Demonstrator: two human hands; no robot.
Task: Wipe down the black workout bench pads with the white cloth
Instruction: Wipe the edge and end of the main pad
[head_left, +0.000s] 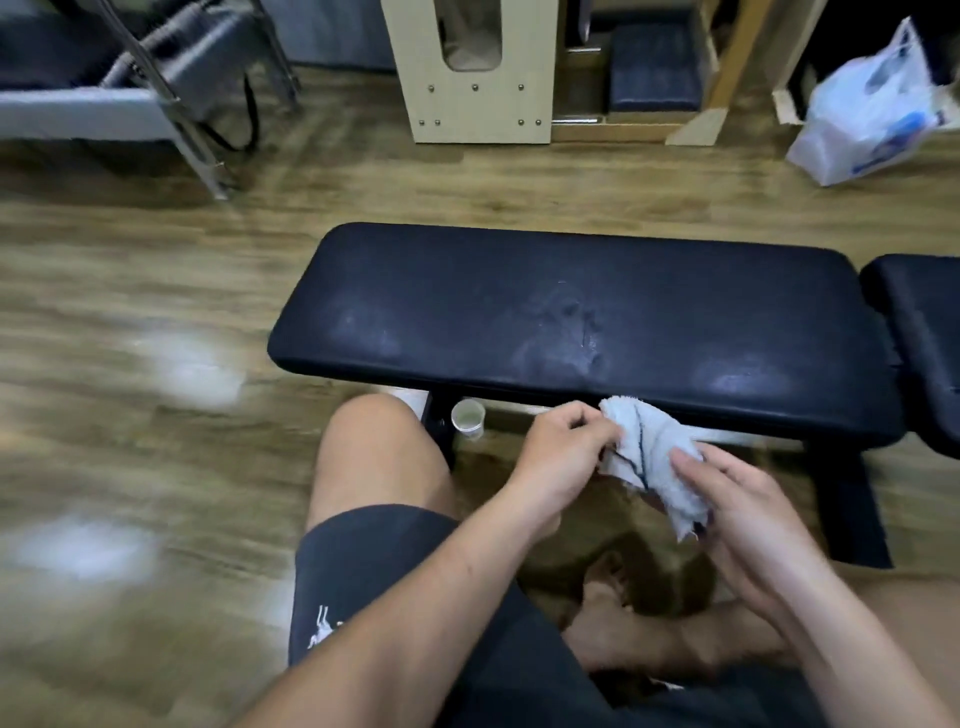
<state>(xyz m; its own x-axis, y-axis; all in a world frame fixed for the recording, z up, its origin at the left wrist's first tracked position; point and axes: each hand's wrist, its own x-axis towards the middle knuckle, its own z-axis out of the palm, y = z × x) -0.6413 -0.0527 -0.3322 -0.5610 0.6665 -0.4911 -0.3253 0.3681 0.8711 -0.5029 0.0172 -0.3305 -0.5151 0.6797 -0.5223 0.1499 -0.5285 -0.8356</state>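
Note:
A long black bench pad (571, 317) lies across the middle of the head view, with dull smears on its surface. A second black pad (919, 338) adjoins it at the right edge. In front of the pad's near edge I hold a crumpled white cloth (647, 447) with dark stripes between both hands. My left hand (561, 452) pinches the cloth's left side. My right hand (748, 514) holds its lower right part with fingers curled round it. The cloth is off the pad.
A small paper cup (468, 418) stands on the wooden floor under the bench by its black leg (441, 426). My bent knee (374, 452) is just left of it. A white plastic bag (872, 114), a wooden frame (478, 73) and grey equipment (130, 93) lie beyond.

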